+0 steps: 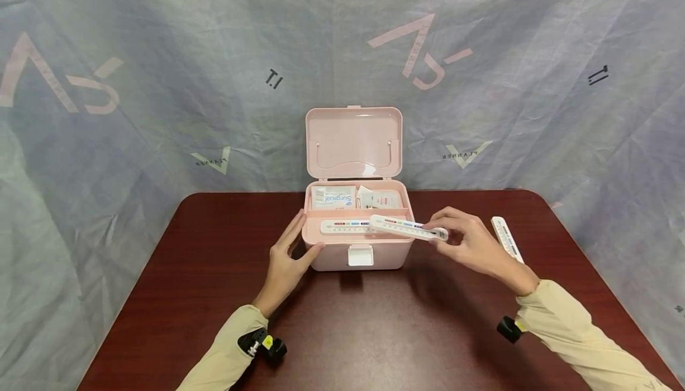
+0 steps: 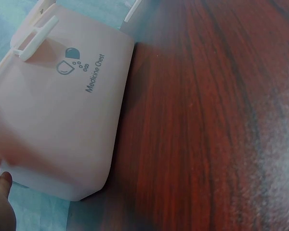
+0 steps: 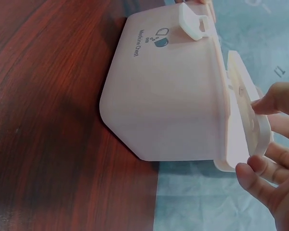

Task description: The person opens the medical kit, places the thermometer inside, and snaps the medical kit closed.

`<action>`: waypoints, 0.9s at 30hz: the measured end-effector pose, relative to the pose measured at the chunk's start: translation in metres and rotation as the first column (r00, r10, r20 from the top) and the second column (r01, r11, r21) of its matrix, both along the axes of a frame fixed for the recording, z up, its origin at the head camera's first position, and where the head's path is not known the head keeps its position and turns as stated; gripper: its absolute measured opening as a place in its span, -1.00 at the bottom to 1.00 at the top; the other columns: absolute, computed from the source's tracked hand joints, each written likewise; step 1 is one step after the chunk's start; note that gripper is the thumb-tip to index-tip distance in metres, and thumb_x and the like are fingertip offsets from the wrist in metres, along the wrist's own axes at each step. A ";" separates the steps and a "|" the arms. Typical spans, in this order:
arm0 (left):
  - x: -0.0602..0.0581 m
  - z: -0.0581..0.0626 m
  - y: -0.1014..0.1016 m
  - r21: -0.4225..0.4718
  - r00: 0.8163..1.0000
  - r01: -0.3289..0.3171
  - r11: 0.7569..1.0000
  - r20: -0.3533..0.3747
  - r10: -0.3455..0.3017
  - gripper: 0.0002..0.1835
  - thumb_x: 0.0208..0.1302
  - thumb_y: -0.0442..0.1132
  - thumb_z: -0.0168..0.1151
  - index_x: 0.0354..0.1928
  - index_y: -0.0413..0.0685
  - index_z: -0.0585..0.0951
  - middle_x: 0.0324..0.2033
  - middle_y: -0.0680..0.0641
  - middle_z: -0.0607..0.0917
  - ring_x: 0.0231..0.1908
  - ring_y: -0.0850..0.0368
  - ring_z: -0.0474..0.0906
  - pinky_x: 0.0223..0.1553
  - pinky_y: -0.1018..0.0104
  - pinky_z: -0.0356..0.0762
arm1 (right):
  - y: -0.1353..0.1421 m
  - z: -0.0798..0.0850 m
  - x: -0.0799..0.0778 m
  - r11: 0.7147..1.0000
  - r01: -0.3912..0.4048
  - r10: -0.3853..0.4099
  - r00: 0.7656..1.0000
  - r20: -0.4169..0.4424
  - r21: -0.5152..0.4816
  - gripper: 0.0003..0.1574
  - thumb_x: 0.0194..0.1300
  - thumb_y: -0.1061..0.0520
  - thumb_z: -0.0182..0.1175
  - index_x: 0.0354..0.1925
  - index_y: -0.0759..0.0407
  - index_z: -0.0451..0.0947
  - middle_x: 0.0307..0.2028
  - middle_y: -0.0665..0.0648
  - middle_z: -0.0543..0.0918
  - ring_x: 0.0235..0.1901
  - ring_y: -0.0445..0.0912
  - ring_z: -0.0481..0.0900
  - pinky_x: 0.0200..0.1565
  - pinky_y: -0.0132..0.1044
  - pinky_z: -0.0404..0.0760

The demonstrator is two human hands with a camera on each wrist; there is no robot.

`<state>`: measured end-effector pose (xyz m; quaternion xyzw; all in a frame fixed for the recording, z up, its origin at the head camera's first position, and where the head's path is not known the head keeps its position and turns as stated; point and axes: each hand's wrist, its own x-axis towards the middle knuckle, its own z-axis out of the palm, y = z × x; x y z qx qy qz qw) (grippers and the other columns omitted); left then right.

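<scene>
A pink medicine chest (image 1: pixel 332 257) stands with its lid (image 1: pixel 354 135) raised. My right hand (image 1: pixel 471 245) pinches one end of a white strip thermometer (image 1: pixel 398 224) with a coloured scale, slanted over the chest's front right. Beneath its far end, a second white thermometer (image 1: pixel 342 226) lies in the front compartment, partly covered. In the right wrist view, thumb and fingers (image 3: pixel 277 98) grip the held thermometer (image 3: pixel 250 108) near the rim. My left hand (image 1: pixel 286 266) touches the chest's front left corner, fingers fairly straight along the side and thumb at the front.
Behind the chest's divider sit a white-and-blue packet (image 1: pixel 333 197) marked "Surgical" and another white pack (image 1: pixel 380 199). A third thermometer (image 1: pixel 506 239) lies on the dark red table (image 1: pixel 374 337) beyond my right wrist. Grey printed cloth (image 1: pixel 241 52) hangs behind.
</scene>
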<state>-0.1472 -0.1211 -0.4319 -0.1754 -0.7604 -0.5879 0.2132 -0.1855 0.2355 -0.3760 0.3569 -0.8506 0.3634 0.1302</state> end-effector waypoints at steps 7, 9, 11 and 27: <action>0.001 0.000 -0.001 -0.001 1.000 0.005 1.000 -0.003 -0.005 -0.28 0.10 -0.43 0.37 0.30 -0.39 0.30 0.33 -0.28 0.27 0.33 -0.17 0.18 0.26 0.29 0.21 | -0.004 0.004 -0.005 0.999 -0.031 0.031 1.000 0.006 0.041 -0.71 0.05 0.33 0.30 -0.22 0.09 0.70 -0.23 0.00 0.57 -0.58 -0.22 0.42 -0.59 -0.41 0.42; 0.000 0.000 -0.001 0.000 1.000 0.007 1.000 -0.006 -0.007 -0.28 0.09 -0.44 0.37 0.30 -0.40 0.30 0.33 -0.29 0.27 0.32 -0.18 0.18 0.26 0.29 0.22 | -0.005 0.005 -0.006 0.998 -0.038 0.038 0.999 0.011 0.055 -0.71 0.05 0.33 0.30 -0.22 0.07 0.70 -0.23 -0.01 0.57 -0.57 -0.22 0.42 -0.58 -0.44 0.41; 0.000 0.000 -0.001 -0.002 1.000 0.004 1.000 -0.011 -0.004 -0.28 0.09 -0.44 0.37 0.30 -0.40 0.30 0.32 -0.29 0.28 0.32 -0.17 0.19 0.26 0.30 0.22 | -0.006 0.007 -0.007 0.996 -0.053 0.052 0.999 0.016 0.066 -0.71 0.06 0.32 0.30 -0.22 0.06 0.70 -0.23 -0.01 0.57 -0.57 -0.23 0.43 -0.57 -0.43 0.42; -0.001 -0.002 -0.002 -0.008 1.000 0.003 1.000 -0.004 -0.003 -0.28 0.10 -0.41 0.38 0.31 -0.37 0.31 0.33 -0.26 0.28 0.33 -0.15 0.18 0.26 0.34 0.22 | -0.023 0.014 -0.016 0.984 -0.154 0.150 0.988 0.049 0.092 -0.65 0.04 0.39 0.19 -0.22 0.09 0.69 -0.24 0.02 0.60 -0.55 -0.20 0.43 -0.54 -0.42 0.42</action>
